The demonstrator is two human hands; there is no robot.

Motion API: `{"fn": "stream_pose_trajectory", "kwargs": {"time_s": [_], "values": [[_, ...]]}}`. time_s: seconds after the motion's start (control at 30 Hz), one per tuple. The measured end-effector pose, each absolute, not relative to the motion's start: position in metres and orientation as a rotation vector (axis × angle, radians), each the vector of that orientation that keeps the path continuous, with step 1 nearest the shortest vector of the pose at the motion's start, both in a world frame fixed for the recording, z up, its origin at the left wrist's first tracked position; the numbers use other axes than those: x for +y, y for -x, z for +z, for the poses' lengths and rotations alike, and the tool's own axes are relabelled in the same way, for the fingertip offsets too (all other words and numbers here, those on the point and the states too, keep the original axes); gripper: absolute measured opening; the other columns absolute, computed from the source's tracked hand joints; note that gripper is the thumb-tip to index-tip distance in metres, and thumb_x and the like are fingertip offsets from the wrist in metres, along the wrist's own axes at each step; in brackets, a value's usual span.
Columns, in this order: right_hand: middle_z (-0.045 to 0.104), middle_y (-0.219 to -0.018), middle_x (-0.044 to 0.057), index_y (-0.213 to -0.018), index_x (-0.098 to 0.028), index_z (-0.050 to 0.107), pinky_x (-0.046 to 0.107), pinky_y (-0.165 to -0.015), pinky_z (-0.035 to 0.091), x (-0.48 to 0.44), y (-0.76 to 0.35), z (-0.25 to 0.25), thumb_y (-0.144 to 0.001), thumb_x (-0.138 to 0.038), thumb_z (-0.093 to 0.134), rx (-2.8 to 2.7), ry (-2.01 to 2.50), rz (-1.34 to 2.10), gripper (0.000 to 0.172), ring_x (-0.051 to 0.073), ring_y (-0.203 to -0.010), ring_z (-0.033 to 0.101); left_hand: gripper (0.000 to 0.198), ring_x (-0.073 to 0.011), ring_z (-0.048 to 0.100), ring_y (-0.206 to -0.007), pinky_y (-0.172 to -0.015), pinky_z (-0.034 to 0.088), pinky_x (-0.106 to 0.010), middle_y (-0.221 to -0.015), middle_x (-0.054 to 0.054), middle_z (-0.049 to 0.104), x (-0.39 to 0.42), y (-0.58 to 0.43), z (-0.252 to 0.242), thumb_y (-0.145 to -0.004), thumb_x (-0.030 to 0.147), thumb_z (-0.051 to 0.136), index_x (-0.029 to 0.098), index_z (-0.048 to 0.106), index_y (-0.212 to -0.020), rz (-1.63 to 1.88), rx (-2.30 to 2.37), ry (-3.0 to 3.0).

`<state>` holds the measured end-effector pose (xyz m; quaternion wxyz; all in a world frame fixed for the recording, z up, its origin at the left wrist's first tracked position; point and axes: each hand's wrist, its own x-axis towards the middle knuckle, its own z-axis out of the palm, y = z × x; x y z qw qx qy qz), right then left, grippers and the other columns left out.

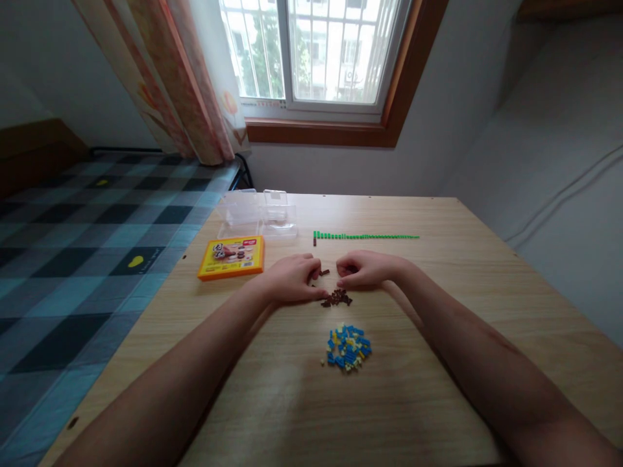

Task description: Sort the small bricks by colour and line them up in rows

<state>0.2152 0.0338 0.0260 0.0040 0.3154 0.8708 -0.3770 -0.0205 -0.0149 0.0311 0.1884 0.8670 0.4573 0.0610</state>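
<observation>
My left hand (294, 279) rests on the table with its fingers curled and its thumb stretched apart from them. The thumb tip touches the edge of a small pile of brown building bricks (339, 298). By its fingertips lies a separate brown brick (324, 272). Across from it, my right hand (364, 269) is closed, thumb and fingers drawn together above the right side of the pile. Whatever it pinches is hidden. Behind both hands runs a long thin row of green bricks (365, 237), with a brown brick (315, 242) at its left end.
Nearer me is a pile of blue and yellow bricks (348, 348). To the left lie an orange-yellow box (232, 257) and clear plastic cases (257, 214). A bed with a checked cover (121, 240) adjoins the wooden table (487, 311); a window stands beyond.
</observation>
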Motion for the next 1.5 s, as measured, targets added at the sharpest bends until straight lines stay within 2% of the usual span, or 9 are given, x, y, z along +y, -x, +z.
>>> {"fn": "stream_pose_trajectory", "kwargs": {"time_s": [0.2, 0.37, 0.5, 0.77, 1.0, 1.23, 1.43, 1.5], "values": [[0.053, -0.067, -0.002, -0.08, -0.019, 0.062, 0.027, -0.054, 0.033, 0.033, -0.216, 0.028, -0.082, -0.03, 0.063, 2.717, -0.952, -1.25, 0.011, 0.012, -0.061, 0.045, 0.037, -0.0201, 0.054, -0.077, -0.063, 0.036, -0.031, -0.087, -0.004, 0.062, -0.012, 0.024, 0.03, -0.074, 0.055, 0.072, 0.022, 0.058, -0.083, 0.204, 1.261, -2.424], [0.054, -0.068, -0.002, -0.08, -0.019, 0.062, 0.026, -0.054, 0.033, 0.037, -0.218, 0.027, -0.081, -0.028, 0.065, 2.713, -0.874, -1.289, 0.009, 0.012, -0.061, 0.046, 0.032, -0.0195, 0.053, -0.076, -0.063, 0.035, -0.03, -0.087, -0.005, 0.063, -0.008, 0.029, 0.03, -0.082, 0.053, 0.064, 0.021, 0.056, -0.081, 0.166, 1.22, -2.411], [0.053, -0.067, -0.002, -0.08, -0.019, 0.063, 0.026, -0.054, 0.033, 0.04, -0.221, 0.025, -0.081, -0.027, 0.065, 2.723, -0.805, -1.302, 0.009, 0.012, -0.062, 0.046, 0.03, -0.0191, 0.053, -0.075, -0.063, 0.034, -0.03, -0.086, -0.004, 0.062, -0.008, 0.029, 0.032, -0.083, 0.049, 0.064, 0.021, 0.056, -0.08, 0.139, 1.23, -2.398], [0.055, -0.068, -0.002, -0.077, -0.019, 0.061, 0.025, -0.053, 0.032, 0.04, -0.22, 0.023, -0.079, -0.033, 0.071, 2.725, -0.848, -1.277, 0.017, 0.012, -0.062, 0.046, 0.025, -0.0185, 0.052, -0.074, -0.063, 0.035, -0.03, -0.085, -0.004, 0.06, -0.009, 0.029, 0.037, -0.079, 0.043, 0.066, 0.021, 0.053, -0.076, 0.154, 1.201, -2.373], [0.052, -0.065, -0.003, -0.078, -0.019, 0.063, 0.025, -0.052, 0.032, 0.039, -0.218, 0.02, -0.078, -0.024, 0.066, 2.724, -0.898, -1.314, 0.005, 0.011, -0.059, 0.043, 0.009, -0.0189, 0.052, -0.077, -0.065, 0.037, -0.031, -0.087, -0.004, 0.061, -0.007, 0.033, 0.034, -0.071, 0.024, 0.061, 0.021, 0.055, -0.078, 0.157, 1.173, -2.366], [0.056, -0.068, -0.002, -0.08, -0.02, 0.064, 0.026, -0.053, 0.033, 0.036, -0.216, 0.022, -0.081, -0.024, 0.063, 2.731, -0.954, -1.246, 0.004, 0.012, -0.06, 0.045, 0.015, -0.0178, 0.051, -0.073, -0.063, 0.036, -0.03, -0.082, -0.003, 0.061, -0.007, 0.033, 0.035, -0.064, 0.015, 0.055, 0.021, 0.055, -0.078, 0.149, 1.183, -2.348], [0.061, -0.068, 0.0, -0.078, -0.019, 0.066, 0.027, -0.055, 0.034, 0.036, -0.216, 0.016, -0.083, -0.031, 0.063, 2.776, -1.081, -1.181, 0.013, 0.012, -0.06, 0.047, 0.027, -0.0182, 0.054, -0.075, -0.065, 0.039, -0.029, -0.086, -0.003, 0.063, -0.004, 0.036, 0.032, -0.062, 0.015, 0.056, 0.02, 0.063, -0.087, 0.176, 1.19, -2.335], [0.062, -0.069, 0.0, -0.079, -0.019, 0.067, 0.026, -0.057, 0.034, 0.037, -0.216, 0.012, -0.082, -0.033, 0.065, 2.836, -1.143, -1.155, 0.014, 0.012, -0.062, 0.049, 0.025, -0.0174, 0.055, -0.074, -0.064, 0.039, -0.028, -0.084, -0.003, 0.064, -0.002, 0.037, 0.028, -0.064, 0.015, 0.056, 0.02, 0.063, -0.088, 0.238, 1.228, -2.293]]}}
